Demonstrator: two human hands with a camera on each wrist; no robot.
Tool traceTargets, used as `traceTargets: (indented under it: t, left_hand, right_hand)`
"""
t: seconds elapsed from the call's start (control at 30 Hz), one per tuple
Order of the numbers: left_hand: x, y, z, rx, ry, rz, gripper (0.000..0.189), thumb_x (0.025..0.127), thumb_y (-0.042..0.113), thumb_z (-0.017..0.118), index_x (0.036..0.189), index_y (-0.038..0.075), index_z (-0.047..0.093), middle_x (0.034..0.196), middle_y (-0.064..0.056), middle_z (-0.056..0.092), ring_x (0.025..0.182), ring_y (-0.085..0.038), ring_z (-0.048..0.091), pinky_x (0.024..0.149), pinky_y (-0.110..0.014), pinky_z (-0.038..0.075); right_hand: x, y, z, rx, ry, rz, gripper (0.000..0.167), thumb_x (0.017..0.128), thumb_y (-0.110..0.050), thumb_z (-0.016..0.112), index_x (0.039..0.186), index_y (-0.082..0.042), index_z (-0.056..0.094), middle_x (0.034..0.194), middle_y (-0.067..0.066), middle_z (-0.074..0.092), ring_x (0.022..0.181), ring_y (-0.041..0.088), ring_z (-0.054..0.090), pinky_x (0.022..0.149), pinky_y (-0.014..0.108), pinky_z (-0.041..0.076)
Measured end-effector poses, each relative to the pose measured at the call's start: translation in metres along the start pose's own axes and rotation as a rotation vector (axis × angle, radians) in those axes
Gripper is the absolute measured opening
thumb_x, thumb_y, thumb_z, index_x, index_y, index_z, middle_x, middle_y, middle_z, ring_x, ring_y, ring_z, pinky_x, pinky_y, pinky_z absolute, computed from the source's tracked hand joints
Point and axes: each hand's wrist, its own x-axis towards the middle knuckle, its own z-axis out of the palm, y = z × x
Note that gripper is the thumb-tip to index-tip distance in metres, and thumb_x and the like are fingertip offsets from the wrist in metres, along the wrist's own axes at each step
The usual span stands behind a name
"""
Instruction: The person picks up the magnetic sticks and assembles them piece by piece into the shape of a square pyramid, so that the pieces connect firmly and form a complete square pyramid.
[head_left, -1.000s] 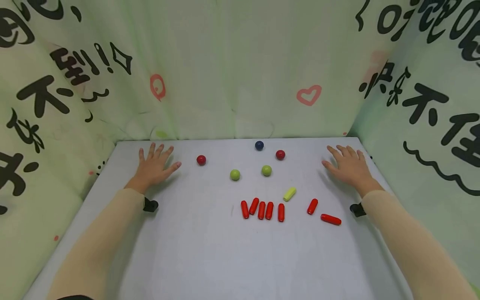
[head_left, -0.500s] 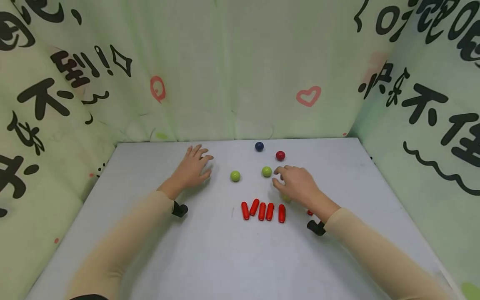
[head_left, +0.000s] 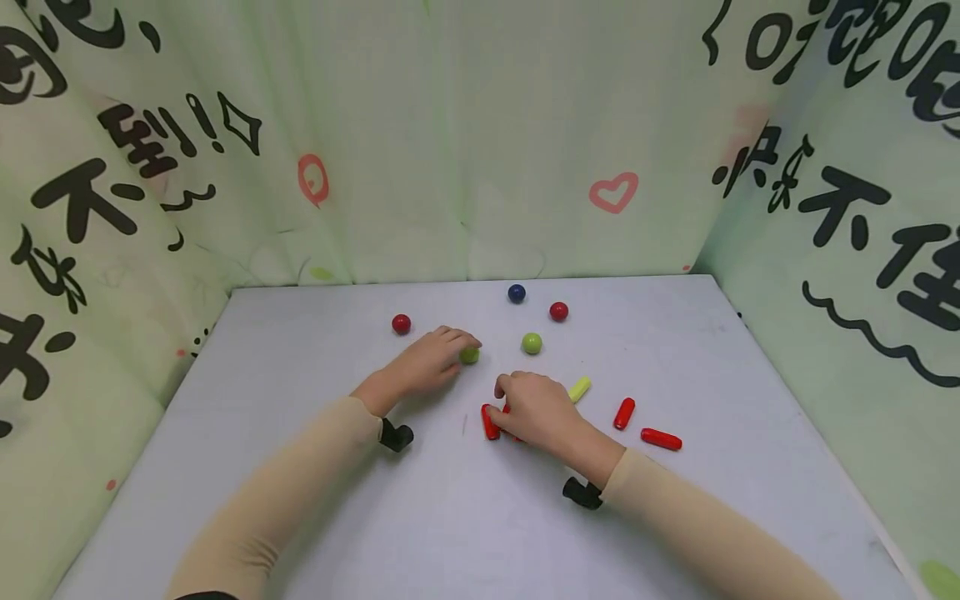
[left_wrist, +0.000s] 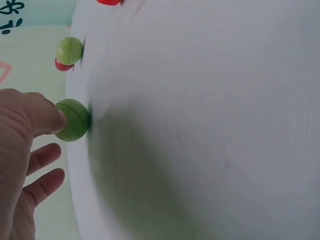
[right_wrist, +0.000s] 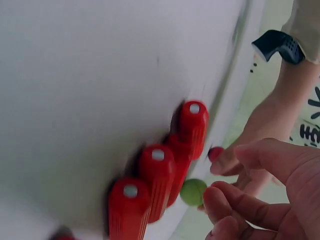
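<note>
My left hand reaches round a green ball with a seam line. In the left wrist view one fingertip lies on the ball's side, while two other fingers stand apart from it. The ball sits at the white table. My right hand hovers over the row of short red ribbed cylinders, which have white dots on their ends. Its thumb and fingers are bent with a gap between them and hold nothing. In the head view it covers most of the row, leaving the leftmost red cylinder visible.
A second green ball, two red balls and a dark blue ball lie farther back. A yellow-green cylinder and two red cylinders lie to the right. Printed curtains enclose the table's back and sides.
My left hand has moved right from the table's left side to the nearer green ball. My right hand has swept left and nearer, over the red row. The balls and cylinders in sight stay put.
</note>
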Motion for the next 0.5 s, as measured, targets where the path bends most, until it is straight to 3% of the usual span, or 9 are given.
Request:
traceTargets:
  t: [0.27,0.5]
  left_hand:
    - [-0.002,0.005,0.003,-0.035,-0.003,-0.034,0.032,0.099,0.002,0.061,0.130,0.007,0.063,0.135,-0.009,0.063,0.122,-0.029,0.056,0.109,-0.040,0.046]
    - [-0.013,0.006,0.005,-0.082,-0.023,-0.062,0.033,0.099,0.001,0.062,0.132,0.003,0.065,0.132,-0.014,0.065,0.120,-0.032,0.059,0.107,-0.042,0.048]
  right_hand:
    - [0.003,-0.013,0.014,-0.038,-0.049,0.023,0.036,0.088,-0.038,0.080,0.107,-0.008,0.072,0.088,0.004,0.063,0.071,0.016,0.057,0.062,0.032,0.054]
    - [0.002,-0.017,0.022,-0.003,-0.028,-0.047,0.027,0.087,-0.020,0.081,0.108,-0.008,0.071,0.084,0.005,0.064,0.072,0.017,0.057,0.062,0.033,0.052]
